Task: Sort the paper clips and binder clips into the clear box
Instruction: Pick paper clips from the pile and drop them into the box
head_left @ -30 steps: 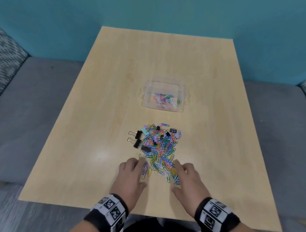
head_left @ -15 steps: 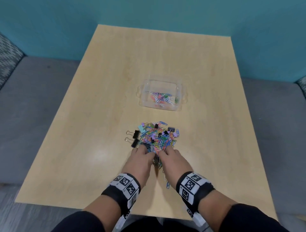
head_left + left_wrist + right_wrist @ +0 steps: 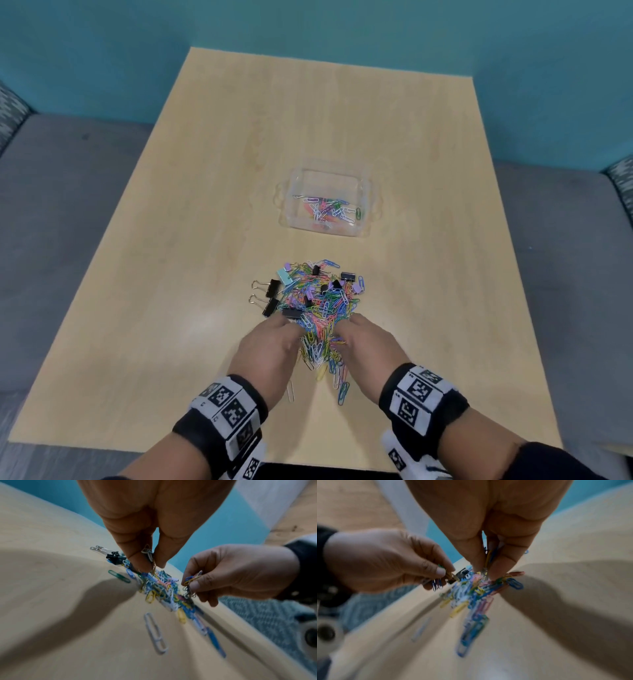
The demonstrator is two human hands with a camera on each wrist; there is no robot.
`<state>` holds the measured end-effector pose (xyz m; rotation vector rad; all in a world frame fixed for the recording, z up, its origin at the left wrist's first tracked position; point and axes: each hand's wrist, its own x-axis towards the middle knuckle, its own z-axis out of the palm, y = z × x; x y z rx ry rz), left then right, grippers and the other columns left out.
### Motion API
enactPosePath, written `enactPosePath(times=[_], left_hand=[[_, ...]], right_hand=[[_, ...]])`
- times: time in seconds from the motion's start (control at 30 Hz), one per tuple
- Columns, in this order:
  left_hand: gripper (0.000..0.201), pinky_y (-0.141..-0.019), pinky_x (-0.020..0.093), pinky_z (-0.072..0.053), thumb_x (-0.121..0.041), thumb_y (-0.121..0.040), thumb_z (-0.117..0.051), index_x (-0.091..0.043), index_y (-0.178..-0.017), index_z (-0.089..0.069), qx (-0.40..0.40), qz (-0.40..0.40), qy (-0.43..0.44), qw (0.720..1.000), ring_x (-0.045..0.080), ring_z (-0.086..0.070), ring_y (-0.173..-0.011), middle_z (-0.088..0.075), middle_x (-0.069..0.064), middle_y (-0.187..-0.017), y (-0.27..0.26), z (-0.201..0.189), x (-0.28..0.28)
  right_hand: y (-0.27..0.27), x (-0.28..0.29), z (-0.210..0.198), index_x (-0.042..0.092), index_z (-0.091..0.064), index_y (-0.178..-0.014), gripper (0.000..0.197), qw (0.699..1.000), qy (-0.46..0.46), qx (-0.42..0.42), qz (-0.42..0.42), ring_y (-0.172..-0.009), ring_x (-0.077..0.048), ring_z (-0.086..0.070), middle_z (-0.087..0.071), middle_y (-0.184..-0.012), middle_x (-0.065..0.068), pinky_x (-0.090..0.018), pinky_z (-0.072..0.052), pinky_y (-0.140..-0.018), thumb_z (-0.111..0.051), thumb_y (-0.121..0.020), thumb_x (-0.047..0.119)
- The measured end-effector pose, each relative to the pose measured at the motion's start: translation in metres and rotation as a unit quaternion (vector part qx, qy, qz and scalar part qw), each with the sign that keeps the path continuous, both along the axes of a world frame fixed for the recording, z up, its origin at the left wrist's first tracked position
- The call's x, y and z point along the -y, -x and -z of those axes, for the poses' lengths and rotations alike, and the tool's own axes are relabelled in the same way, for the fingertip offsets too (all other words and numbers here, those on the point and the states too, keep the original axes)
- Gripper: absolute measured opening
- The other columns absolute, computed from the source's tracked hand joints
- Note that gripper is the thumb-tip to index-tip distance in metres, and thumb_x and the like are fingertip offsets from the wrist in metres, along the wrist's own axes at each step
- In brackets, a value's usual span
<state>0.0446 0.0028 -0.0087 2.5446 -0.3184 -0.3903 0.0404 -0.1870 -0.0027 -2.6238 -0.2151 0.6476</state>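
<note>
A heap of coloured paper clips (image 3: pixel 320 308) mixed with black and pastel binder clips (image 3: pixel 272 287) lies on the wooden table. Beyond it stands the clear box (image 3: pixel 291 178), holding several paper clips (image 3: pixel 329 210). My left hand (image 3: pixel 270 342) pinches a bunch of paper clips (image 3: pixel 149 553) at the heap's near left side. My right hand (image 3: pixel 363 342) pinches another bunch (image 3: pixel 489 557) at the near right side. Clips dangle from both hands over the heap. A loose white clip (image 3: pixel 155 631) and a blue clip (image 3: pixel 343 393) lie nearer me.
The table (image 3: pixel 205 240) stands on grey carpet (image 3: pixel 61 205) against a teal wall (image 3: pixel 308 24). Two black binder clips with wire handles (image 3: pixel 263 295) lie at the heap's left edge. Bare wood surrounds the box and heap.
Both hands went from lying flat at the heap's near edge to closing in together and pinching bunches of paper clips, pulling the near part of the heap upward.
</note>
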Motion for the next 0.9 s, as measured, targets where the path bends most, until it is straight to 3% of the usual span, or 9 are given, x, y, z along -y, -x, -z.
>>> enactPosePath(times=[0.13, 0.23, 0.33, 0.4, 0.6, 0.7, 0.77, 0.83, 0.9], left_hand=[[0.014, -0.073, 0.031, -0.048, -0.017, -0.082, -0.066, -0.029, -0.087, -0.070, -0.116, -0.098, 0.113, 0.982, 0.011, -0.058, -0.074, -0.060, -0.011, -0.082, -0.010, -0.014, -0.005], [0.016, -0.061, 0.033, -0.052, -0.010, -0.076, -0.072, -0.026, -0.076, -0.072, -0.239, -0.193, 0.258, 0.916, 0.015, -0.058, -0.054, -0.063, -0.002, -0.063, -0.026, -0.028, -0.006], [0.019, -0.050, 0.025, -0.047, 0.005, -0.078, -0.069, -0.014, -0.076, -0.072, -0.246, -0.209, 0.317, 0.892, 0.016, -0.055, -0.049, -0.063, 0.014, -0.065, -0.060, -0.046, 0.002], [0.016, -0.049, 0.021, -0.045, 0.007, -0.078, -0.068, -0.009, -0.078, -0.070, -0.211, -0.208, 0.324, 0.899, 0.013, -0.054, -0.048, -0.062, 0.011, -0.064, -0.094, -0.055, 0.010], [0.021, -0.065, 0.043, -0.056, 0.002, -0.079, -0.067, -0.017, -0.070, -0.066, -0.094, -0.180, 0.276, 0.939, 0.023, -0.059, -0.053, -0.062, 0.007, -0.061, -0.198, -0.058, 0.035], [0.014, -0.070, 0.043, -0.058, -0.006, -0.080, -0.066, -0.020, -0.077, -0.067, -0.082, -0.159, 0.231, 0.957, 0.026, -0.064, -0.058, -0.065, 0.004, -0.069, -0.223, -0.054, 0.048], [0.014, -0.078, 0.044, -0.056, -0.013, -0.080, -0.066, -0.023, -0.090, -0.069, -0.093, -0.150, 0.216, 0.960, 0.029, -0.068, -0.074, -0.066, 0.002, -0.082, -0.227, -0.049, 0.050], [0.026, -0.086, 0.043, -0.053, -0.019, -0.082, -0.064, -0.022, -0.108, -0.067, -0.086, -0.149, 0.194, 0.966, 0.029, -0.066, -0.089, -0.063, 0.002, -0.097, -0.221, -0.046, 0.043], [0.028, -0.087, 0.043, -0.052, -0.021, -0.084, -0.063, -0.020, -0.112, -0.065, -0.060, -0.157, 0.198, 0.966, 0.027, -0.066, -0.088, -0.062, 0.002, -0.102, -0.202, -0.049, 0.030]], right_hand=[[-0.006, 0.008, -0.011, 0.020, -0.059, -0.082, 0.007, 0.961, -0.177, -0.127, 0.169, -0.056, -0.013, -0.058, -0.056, -0.072, 0.006, -0.024, -0.042, -0.054, -0.060, -0.085, 0.014], [-0.018, 0.014, -0.027, 0.009, -0.060, -0.082, 0.008, 0.890, -0.312, -0.208, 0.261, -0.045, -0.016, -0.055, -0.059, -0.062, -0.008, -0.018, -0.039, -0.042, -0.063, -0.083, 0.001], [-0.052, 0.020, -0.041, 0.006, -0.060, -0.084, 0.010, 0.857, -0.372, -0.197, 0.296, -0.043, -0.018, -0.056, -0.060, -0.058, -0.011, -0.018, -0.040, -0.038, -0.066, -0.083, -0.002], [-0.085, 0.023, -0.046, 0.008, -0.060, -0.082, 0.013, 0.851, -0.396, -0.159, 0.306, -0.047, -0.022, -0.057, -0.061, -0.057, -0.009, -0.026, -0.047, -0.045, -0.066, -0.083, -0.003], [-0.187, 0.024, -0.053, 0.010, -0.055, -0.074, 0.020, 0.886, -0.332, -0.033, 0.322, -0.044, -0.019, -0.055, -0.055, -0.061, -0.008, -0.035, -0.057, -0.052, -0.064, -0.083, -0.006], [-0.215, 0.020, -0.050, 0.012, -0.059, -0.074, 0.015, 0.927, -0.245, -0.001, 0.283, -0.051, -0.027, -0.064, -0.060, -0.066, -0.012, -0.046, -0.059, -0.061, -0.065, -0.081, 0.001], [-0.223, 0.020, -0.049, 0.012, -0.064, -0.088, 0.009, 0.945, -0.202, -0.021, 0.258, -0.067, -0.032, -0.070, -0.068, -0.079, -0.014, -0.050, -0.058, -0.070, -0.067, -0.080, 0.011], [-0.221, 0.028, -0.049, 0.011, -0.062, -0.111, 0.032, 0.965, -0.129, -0.014, 0.227, -0.086, -0.031, -0.069, -0.069, -0.101, -0.012, -0.046, -0.055, -0.083, -0.066, -0.082, 0.025], [-0.201, 0.041, -0.054, 0.010, -0.061, -0.116, 0.036, 0.975, -0.093, 0.037, 0.197, -0.093, -0.029, -0.065, -0.067, -0.109, -0.010, -0.043, -0.051, -0.087, -0.060, -0.086, 0.028]])
